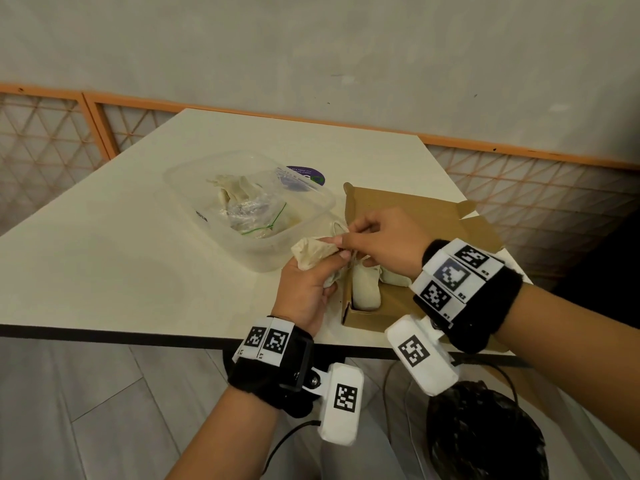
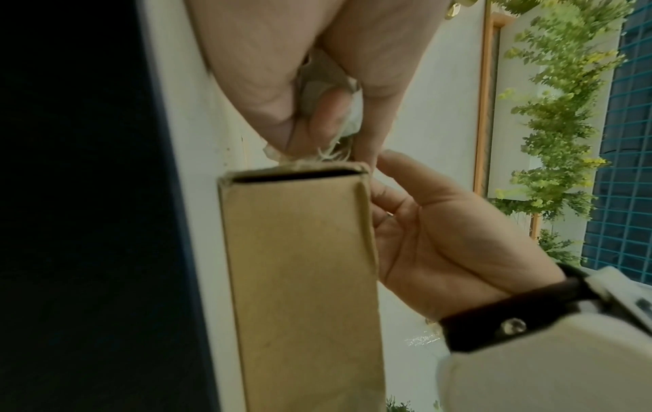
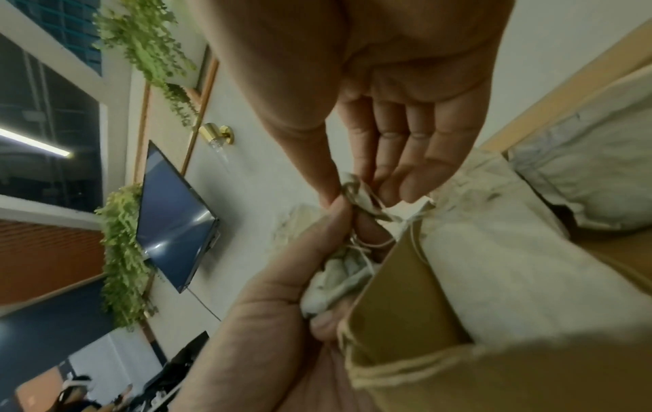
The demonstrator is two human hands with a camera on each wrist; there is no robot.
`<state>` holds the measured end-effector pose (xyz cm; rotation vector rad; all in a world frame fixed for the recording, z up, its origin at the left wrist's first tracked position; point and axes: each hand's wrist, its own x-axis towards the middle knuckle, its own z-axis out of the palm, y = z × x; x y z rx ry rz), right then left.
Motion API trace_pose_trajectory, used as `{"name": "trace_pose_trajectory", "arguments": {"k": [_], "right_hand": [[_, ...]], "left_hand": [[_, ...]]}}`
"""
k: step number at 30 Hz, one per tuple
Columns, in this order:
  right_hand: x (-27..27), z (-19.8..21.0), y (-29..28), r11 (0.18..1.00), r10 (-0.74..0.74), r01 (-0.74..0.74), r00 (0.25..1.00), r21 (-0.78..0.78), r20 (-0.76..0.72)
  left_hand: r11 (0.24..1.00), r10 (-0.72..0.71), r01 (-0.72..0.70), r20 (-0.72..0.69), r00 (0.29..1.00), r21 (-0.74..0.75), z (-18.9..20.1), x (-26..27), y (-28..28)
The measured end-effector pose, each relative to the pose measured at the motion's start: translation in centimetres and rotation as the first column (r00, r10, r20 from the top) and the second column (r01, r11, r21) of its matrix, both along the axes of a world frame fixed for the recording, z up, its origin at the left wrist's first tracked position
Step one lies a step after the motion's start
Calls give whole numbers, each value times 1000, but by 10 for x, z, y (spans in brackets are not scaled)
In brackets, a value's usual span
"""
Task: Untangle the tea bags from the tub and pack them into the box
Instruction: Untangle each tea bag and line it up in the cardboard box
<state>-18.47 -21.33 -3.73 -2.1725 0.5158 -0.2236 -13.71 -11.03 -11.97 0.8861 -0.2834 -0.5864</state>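
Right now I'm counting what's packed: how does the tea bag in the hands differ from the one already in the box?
The held tea bag is crumpled, gripped by the left hand above the table, with the right hand pinching at its strings; the packed tea bag lies smoother, untouched, inside the cardboard box. Both are pale cream cloth pouches.

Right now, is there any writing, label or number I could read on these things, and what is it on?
"R2", "R3": tiny codes beside the square markers on the right wrist band; other such codes there are blurred.
Purple round label behind the clear tub: has print, too small to read.
Small black mark on the tub's wall: unreadable.
Left wrist band: tiny codes, blurred.
Cardboard box: no print visible.
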Motion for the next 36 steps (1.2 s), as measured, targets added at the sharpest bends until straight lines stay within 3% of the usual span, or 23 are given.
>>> {"name": "trace_pose_trajectory", "arguments": {"k": [3, 6, 8, 14, 18, 22, 24, 28, 33, 36], "right_hand": [[-1, 0, -5, 982, -13, 15, 1000, 186, -14], [-5, 2, -11, 912, -27, 36, 999, 408, -28], [-8, 2, -14, 892, -23, 29, 1000, 451, -20], [-7, -2, -12, 908, 8, -5, 1000, 418, -6], [-4, 0, -12, 937, 15, -7, 1000, 350, -20], [-5, 2, -22, 954, -108, 90, 993, 287, 48], [-7, 0, -24, 936, -154, 119, 985, 330, 81], [-9, -8, -17, 907, -30, 38, 999, 419, -26], [-10, -4, -11, 983, 107, -98, 993, 155, -50], [-7, -7, -10, 992, 92, -97, 994, 75, 63]], "left_hand": [[1000, 5, -5, -12, 1000, -19, 0, 0, -1], [999, 13, -15, -41, 999, -37, 1, 2, 0], [999, 5, -7, -39, 999, -39, 1, 2, 0], [1000, -18, 18, 41, 999, 19, -1, 0, 0], [1000, 6, -5, -40, 999, 7, 1, 0, 0], [999, 24, -29, -128, 991, -39, 2, 2, 1], [999, 23, -29, -127, 992, -43, 3, 1, 1], [999, 5, -9, -124, 992, -36, 4, 0, 1], [1000, 26, -24, -89, 996, 17, 4, 0, 2], [999, 43, -42, -56, 997, 17, 5, 0, 1]]}}
